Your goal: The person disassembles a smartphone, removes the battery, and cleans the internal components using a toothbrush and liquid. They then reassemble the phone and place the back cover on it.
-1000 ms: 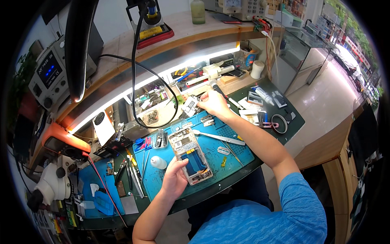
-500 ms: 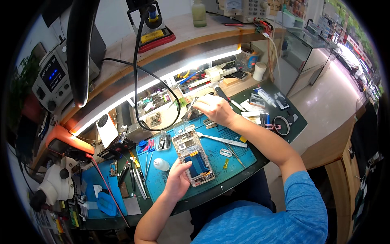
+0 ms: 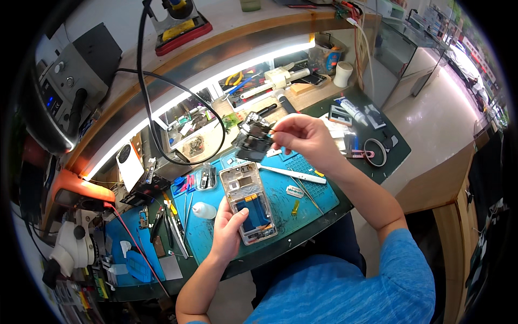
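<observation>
My left hand point(image 3: 226, 231) grips the lower left side of an opened phone frame point(image 3: 233, 178), its thumb lying over the blue battery point(image 3: 255, 214). The frame's inside faces up above the blue work mat. Beyond the frame's top end, my right hand point(image 3: 310, 141) pinches the edge of a thin dark phone part point(image 3: 252, 141) with shiny bits along its top. Its exact kind I cannot make out. A white-handled tool point(image 3: 294, 173), tweezers point(image 3: 310, 195), a small razor-blade-like piece point(image 3: 294, 191) and a yellow strip point(image 3: 295, 207) lie right of the frame.
A white dropper bottle point(image 3: 203, 210) and a clear box of small parts point(image 3: 206, 177) stand left of the frame. A black cable point(image 3: 141, 70) loops down over the back of the bench. An orange meter point(image 3: 81, 186) sits at the left; a tape roll point(image 3: 375, 152) lies at the right.
My right hand has come up from among the things behind the mat, and the dark phone part now shows plainly in its fingers. My left hand keeps its hold; the whole view has shifted slightly.
</observation>
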Motion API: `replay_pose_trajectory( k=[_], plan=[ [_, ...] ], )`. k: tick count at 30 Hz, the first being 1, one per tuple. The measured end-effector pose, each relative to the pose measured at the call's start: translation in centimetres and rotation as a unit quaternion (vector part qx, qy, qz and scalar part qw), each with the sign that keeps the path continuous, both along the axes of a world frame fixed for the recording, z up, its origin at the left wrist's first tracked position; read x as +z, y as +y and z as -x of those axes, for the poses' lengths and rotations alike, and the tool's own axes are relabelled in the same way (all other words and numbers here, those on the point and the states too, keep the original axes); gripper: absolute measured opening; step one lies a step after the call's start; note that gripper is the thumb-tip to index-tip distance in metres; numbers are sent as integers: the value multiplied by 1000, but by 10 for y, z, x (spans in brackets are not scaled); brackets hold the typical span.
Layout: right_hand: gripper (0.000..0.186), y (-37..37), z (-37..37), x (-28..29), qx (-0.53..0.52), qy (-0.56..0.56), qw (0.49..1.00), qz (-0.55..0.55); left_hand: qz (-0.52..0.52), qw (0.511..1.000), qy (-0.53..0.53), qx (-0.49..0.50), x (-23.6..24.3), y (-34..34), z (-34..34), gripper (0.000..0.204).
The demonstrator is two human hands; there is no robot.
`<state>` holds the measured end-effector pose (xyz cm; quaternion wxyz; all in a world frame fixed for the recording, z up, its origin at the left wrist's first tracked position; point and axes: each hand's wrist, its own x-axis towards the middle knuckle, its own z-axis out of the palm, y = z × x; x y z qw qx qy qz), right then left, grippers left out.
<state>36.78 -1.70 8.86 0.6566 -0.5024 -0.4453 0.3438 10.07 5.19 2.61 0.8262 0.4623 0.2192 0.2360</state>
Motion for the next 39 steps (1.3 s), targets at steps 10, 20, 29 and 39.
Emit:
replay_pose_trajectory(
  k=[10, 20, 29, 39],
  plan=[
    [19, 15, 6, -24, 66, 35, 997, 29, -131, 991, 18, 3, -5, 2, 4, 64],
    [13, 9, 4, -27, 120, 16, 991, 52, -136, 991, 16, -4, 1, 0, 2, 63],
    [12, 8, 7, -26, 124, -45, 991, 38, -133, 991, 14, 2, 2, 0, 2, 64],
    [13, 7, 10, -19, 105, -157, 982, 4, -133, 991, 18, 1, 5, -1, 1, 62]
  ],
)
